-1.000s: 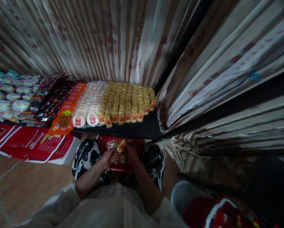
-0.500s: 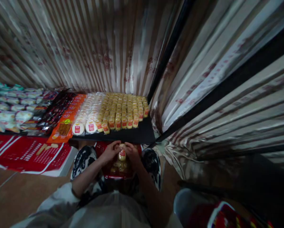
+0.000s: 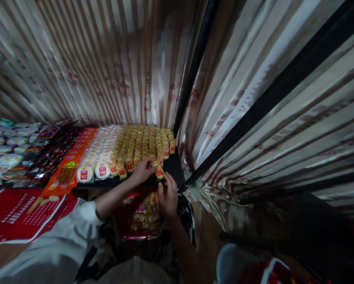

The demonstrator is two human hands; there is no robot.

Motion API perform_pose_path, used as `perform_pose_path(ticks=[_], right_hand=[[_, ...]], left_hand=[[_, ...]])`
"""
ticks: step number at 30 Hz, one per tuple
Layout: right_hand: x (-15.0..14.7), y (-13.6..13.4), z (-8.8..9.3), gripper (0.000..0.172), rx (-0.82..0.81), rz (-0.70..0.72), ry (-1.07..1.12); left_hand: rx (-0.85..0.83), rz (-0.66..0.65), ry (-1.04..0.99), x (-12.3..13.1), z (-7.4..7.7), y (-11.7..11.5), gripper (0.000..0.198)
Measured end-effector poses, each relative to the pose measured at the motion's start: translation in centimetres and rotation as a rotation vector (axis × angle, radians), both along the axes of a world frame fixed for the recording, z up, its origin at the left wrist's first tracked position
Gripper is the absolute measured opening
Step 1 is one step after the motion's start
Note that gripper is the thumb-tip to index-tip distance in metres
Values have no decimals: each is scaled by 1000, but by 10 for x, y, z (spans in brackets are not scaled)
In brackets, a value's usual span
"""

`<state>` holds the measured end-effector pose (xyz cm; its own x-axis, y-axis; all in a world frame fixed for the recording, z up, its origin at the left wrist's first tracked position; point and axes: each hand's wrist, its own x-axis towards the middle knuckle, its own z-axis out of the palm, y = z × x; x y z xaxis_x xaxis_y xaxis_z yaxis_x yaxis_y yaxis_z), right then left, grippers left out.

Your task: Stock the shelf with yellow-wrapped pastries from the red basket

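A small wrapped yellow snack cake (image 3: 158, 170) with a red and white label is at the front edge of the rows on the black shelf (image 3: 172, 169). My left hand (image 3: 144, 171) pinches it near its top, fingers closed. My right hand (image 3: 168, 195) is just below and to the right, fingers stretched and apart, fingertips close to the wrapper; whether they touch it I cannot tell. Between my knees, a red bag or box (image 3: 140, 237) holds several more wrapped cakes (image 3: 149, 217). Behind my hands stand tight rows of matching cakes (image 3: 137, 144).
Left of the cakes lie round white packets (image 3: 102, 169), an orange snack pack (image 3: 65, 173), dark packets (image 3: 57, 148) and white packets (image 3: 10, 163). A red printed carton (image 3: 14, 221) sits below. Striped curtain (image 3: 120, 71) and black poles (image 3: 224, 152) border the shelf.
Both hands have moved up and forward from above the red container to the shelf's front edge, carrying a cake. My right hand has opened away from it. The view has shifted slightly.
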<state>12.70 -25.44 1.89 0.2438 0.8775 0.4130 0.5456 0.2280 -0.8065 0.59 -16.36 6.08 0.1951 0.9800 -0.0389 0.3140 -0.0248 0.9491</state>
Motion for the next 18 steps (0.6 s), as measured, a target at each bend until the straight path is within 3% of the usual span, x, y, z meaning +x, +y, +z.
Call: perform_pose_path(ticks=[8,18], right_hand=[[23,44,-7,44,11,-128,-180],[48,100,-39,52,-52,-188,-99]], left_hand=[[230,-61,365,65,24,55,26],[208,-65,555,111,10,81,30]])
